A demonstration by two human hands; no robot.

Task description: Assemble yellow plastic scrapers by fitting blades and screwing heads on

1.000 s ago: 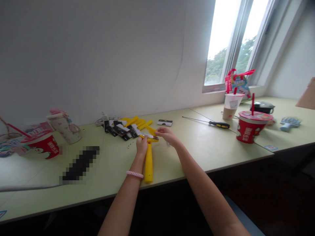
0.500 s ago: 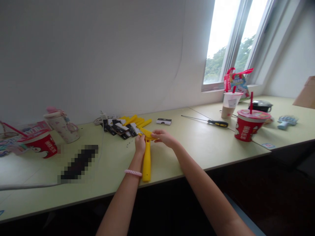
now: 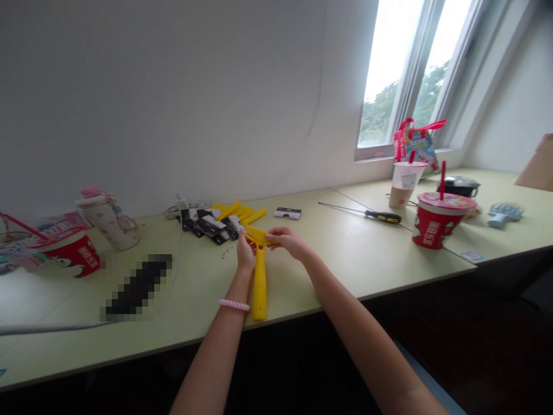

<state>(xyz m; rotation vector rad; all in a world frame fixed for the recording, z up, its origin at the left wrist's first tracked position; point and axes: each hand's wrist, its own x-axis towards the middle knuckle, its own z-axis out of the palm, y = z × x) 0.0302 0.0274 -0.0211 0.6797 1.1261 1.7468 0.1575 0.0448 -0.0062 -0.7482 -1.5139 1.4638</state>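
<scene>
A yellow plastic scraper [image 3: 260, 282], T-shaped, lies with its thick handle pointing toward me over the front of the table. At its wide head, my left hand [image 3: 246, 252] is closed around the left end, a pink coiled band on the wrist. On the right end of the head, my right hand [image 3: 286, 238] pinches with thumb and fingers. Small metal bits [image 3: 225, 252] lie left of my left hand. Just beyond are black-and-white packets [image 3: 212, 226] in a pile, with several yellow handles [image 3: 242, 213] behind them.
One black-and-white packet [image 3: 288, 213] lies apart. To the right are a screwdriver [image 3: 382, 217], a red cup [image 3: 438, 222], a clear drink cup [image 3: 404, 187] and a blue hairbrush [image 3: 503, 214]. A bottle [image 3: 108, 219], another red cup [image 3: 73, 252] and a pixelated dark object [image 3: 140, 288] are left.
The scraper's head has turned slightly in my hands, and its handle has swung a little to the right. My left fingers have shifted upward along the head.
</scene>
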